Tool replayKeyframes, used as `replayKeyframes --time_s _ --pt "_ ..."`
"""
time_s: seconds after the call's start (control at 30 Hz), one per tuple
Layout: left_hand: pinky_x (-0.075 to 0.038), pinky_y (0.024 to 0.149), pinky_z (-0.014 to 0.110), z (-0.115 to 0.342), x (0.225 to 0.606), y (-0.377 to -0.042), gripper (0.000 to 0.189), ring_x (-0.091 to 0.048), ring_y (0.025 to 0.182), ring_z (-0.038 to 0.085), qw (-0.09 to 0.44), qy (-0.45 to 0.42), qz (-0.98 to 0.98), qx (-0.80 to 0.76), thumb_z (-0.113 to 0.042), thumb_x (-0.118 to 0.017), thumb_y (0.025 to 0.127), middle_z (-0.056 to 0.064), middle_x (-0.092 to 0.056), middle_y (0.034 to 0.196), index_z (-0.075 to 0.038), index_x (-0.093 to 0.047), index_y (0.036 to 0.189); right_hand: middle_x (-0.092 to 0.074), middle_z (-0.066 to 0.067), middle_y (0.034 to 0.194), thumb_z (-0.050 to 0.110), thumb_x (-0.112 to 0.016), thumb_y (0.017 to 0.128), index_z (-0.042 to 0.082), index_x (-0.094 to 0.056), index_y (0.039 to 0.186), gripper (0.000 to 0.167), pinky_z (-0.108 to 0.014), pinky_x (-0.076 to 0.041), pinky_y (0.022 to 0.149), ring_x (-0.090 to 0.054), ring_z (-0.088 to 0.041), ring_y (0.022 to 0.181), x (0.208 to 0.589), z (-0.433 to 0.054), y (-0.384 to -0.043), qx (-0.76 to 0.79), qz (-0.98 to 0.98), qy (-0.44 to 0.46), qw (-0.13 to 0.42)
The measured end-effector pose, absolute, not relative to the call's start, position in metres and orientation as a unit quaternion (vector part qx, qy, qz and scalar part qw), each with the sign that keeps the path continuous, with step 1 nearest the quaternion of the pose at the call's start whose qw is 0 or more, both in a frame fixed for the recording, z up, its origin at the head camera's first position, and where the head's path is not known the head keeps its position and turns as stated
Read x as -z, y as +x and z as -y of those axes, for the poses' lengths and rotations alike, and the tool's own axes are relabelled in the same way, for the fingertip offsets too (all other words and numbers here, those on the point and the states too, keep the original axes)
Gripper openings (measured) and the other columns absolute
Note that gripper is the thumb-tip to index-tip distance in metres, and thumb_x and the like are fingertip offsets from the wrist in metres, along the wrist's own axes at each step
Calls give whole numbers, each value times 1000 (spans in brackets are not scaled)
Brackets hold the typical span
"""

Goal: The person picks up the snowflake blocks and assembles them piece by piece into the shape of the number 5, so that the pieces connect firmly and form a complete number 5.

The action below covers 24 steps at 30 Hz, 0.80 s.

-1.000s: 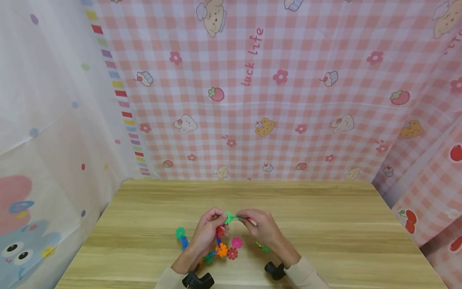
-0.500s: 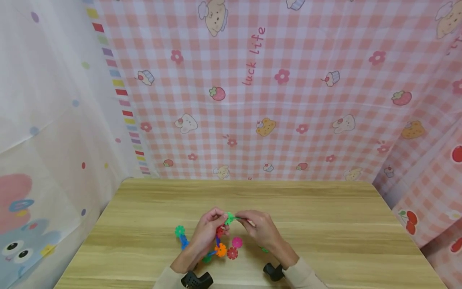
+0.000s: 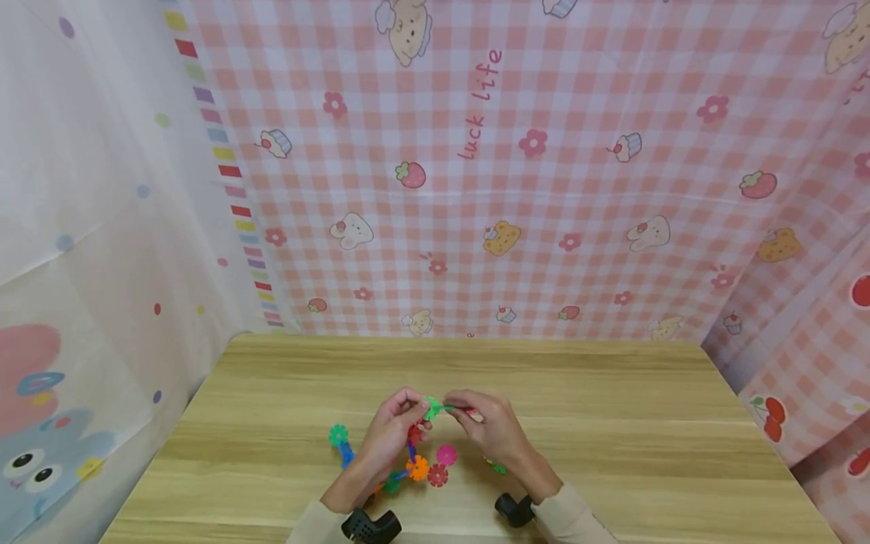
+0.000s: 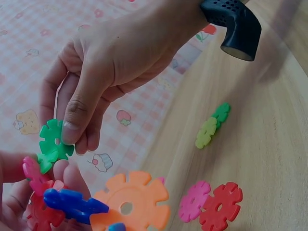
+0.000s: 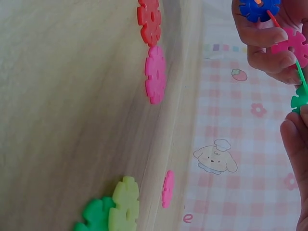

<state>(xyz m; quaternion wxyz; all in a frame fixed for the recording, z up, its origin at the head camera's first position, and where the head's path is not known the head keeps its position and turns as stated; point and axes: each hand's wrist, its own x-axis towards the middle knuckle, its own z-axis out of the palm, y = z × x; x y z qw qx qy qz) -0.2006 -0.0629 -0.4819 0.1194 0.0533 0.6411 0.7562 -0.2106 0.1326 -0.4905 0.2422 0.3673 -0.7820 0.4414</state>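
Note:
My left hand holds a chain of interlocking flower-shaped discs. Near its fingers in the left wrist view are a pink disc and a red disc, followed by a blue disc and an orange disc. A light green disc joins the pink one. Between thumb and fingers, my right hand pinches a green disc, which meets the light green disc; how deep their slots engage cannot be told. The left forearm hides part of the chain in the head view.
A loose pink disc and red disc lie together on the wooden table. Beside the right wrist lie a yellow-green disc and a green disc, overlapping. Another pink disc lies farther off.
Both hands stay almost in place, with the green discs still between them. The right hand shifts slightly, and the head view tilts a little.

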Motion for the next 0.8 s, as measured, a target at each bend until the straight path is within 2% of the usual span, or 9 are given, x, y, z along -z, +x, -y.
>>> replayKeyframes --time_s 0.27,0.47,0.6,0.73,0.8 --pt "-55 65 27 62 483 -199 17 -60 75 19 112 55 -648 -751 -14 -58 100 5 -61 86 1 -54 106 -75 -11 95 -8 -74 83 0 -69 105 24 -23 -58 68 -74 -20 84 492 -133 -210 -454 783 353 234" --pt "-55 66 28 63 483 -200 15 -59 76 18 107 49 -647 -753 -12 -57 101 4 -61 89 1 -53 109 -74 -15 98 -6 -73 84 0 -65 114 32 -27 -59 71 -73 -21 83 490 -133 -207 -479 784 330 216" --pt "-54 64 27 63 483 -201 16 -60 76 19 95 43 -652 -751 -11 -57 100 3 -61 88 1 -53 110 -73 -12 99 1 -73 88 4 -64 119 32 -29 -58 75 -71 -18 85 486 -134 -204 -506 800 278 163" --pt "-54 63 27 65 482 -204 15 -61 76 22 84 41 -653 -751 -10 -57 100 3 -59 87 0 -53 110 -73 -3 97 10 -72 91 8 -68 112 21 -32 -56 80 -66 -15 87 485 -138 -205 -494 832 241 75" --pt "-54 63 27 67 481 -205 14 -61 76 23 82 42 -652 -752 -10 -56 100 3 -58 87 -1 -53 110 -71 -3 98 11 -72 91 9 -70 107 16 -34 -53 83 -62 -18 92 485 -140 -206 -470 849 239 25"
